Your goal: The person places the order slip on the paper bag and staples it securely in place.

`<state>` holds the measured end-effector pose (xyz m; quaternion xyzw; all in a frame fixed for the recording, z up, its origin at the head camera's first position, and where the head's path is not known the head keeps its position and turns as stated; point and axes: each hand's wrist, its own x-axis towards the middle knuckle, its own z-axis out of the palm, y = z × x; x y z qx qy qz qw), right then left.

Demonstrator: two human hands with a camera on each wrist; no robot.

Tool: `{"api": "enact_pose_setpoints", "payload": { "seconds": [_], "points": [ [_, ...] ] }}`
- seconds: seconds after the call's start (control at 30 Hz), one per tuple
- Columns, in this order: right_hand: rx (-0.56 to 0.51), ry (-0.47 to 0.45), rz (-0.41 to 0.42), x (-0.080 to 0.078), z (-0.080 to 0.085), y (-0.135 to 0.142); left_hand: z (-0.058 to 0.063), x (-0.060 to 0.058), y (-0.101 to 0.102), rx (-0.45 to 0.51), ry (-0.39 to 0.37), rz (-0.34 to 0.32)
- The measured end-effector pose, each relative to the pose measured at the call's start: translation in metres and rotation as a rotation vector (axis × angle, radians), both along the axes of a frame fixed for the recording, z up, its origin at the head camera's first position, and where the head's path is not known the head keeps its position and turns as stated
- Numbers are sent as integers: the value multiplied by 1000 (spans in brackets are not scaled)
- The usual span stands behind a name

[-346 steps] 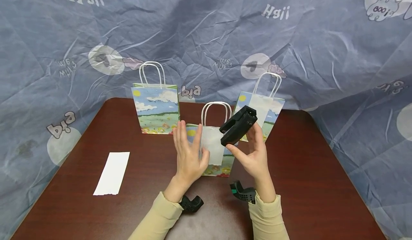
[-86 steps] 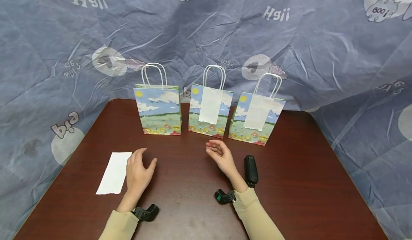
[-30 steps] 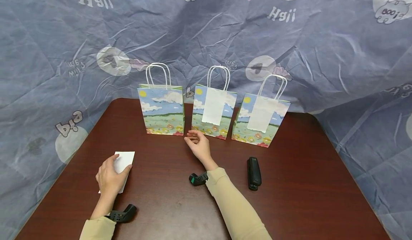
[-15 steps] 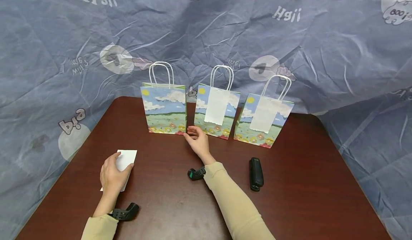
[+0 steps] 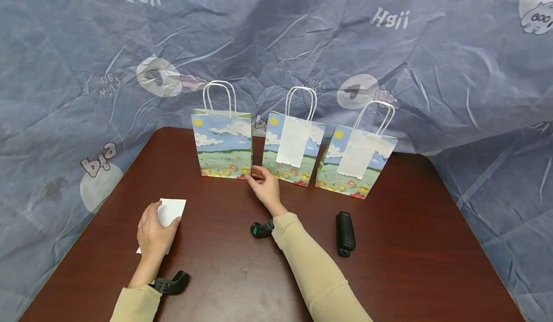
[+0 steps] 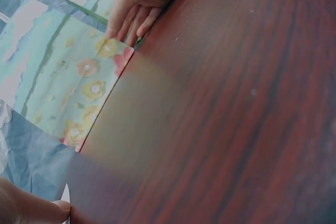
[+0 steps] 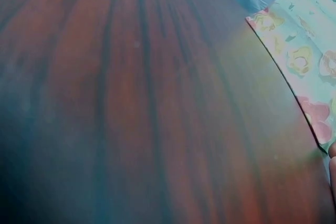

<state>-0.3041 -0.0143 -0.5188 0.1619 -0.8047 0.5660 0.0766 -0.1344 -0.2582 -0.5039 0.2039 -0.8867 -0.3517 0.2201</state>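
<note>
In the head view my left hand [image 5: 153, 231] is over a white paper strip [image 5: 172, 209] on the table, thumb at its right edge and fingers at its left. In the left wrist view that thumb [image 6: 39, 208] meets a raised white paper edge. My right hand [image 5: 265, 187] pinches the lower right corner of the left paper bag [image 5: 222, 144], thumb on the front and fingers along its side. This bag is printed with sky, meadow and flowers, and its front bears no strip. In the right wrist view only fingertips [image 7: 333, 166] show beside the bag's corner.
Two matching bags stand to the right, the middle bag [image 5: 271, 142] and the right bag [image 5: 330, 166], each with a white strip on its front. A black stapler [image 5: 345, 233] lies on the brown table [image 5: 410, 245]. Blue printed cloth [image 5: 276, 39] hangs behind.
Earlier my right hand held the stapler; it was then set down and the middle bag stood in the row. My left hand moved onto the strip, and my right hand went left to the left bag's corner.
</note>
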Motion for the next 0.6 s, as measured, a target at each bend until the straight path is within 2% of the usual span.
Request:
{"api": "enact_pose_setpoints", "payload": {
  "seconds": [0.27,0.6],
  "points": [
    [5,-18,-4,0,0,0,2,-1,0,-2,18,30],
    [11,-16,-10,0,0,-1,4,-1,1,93,-27,39]
  ]
}}
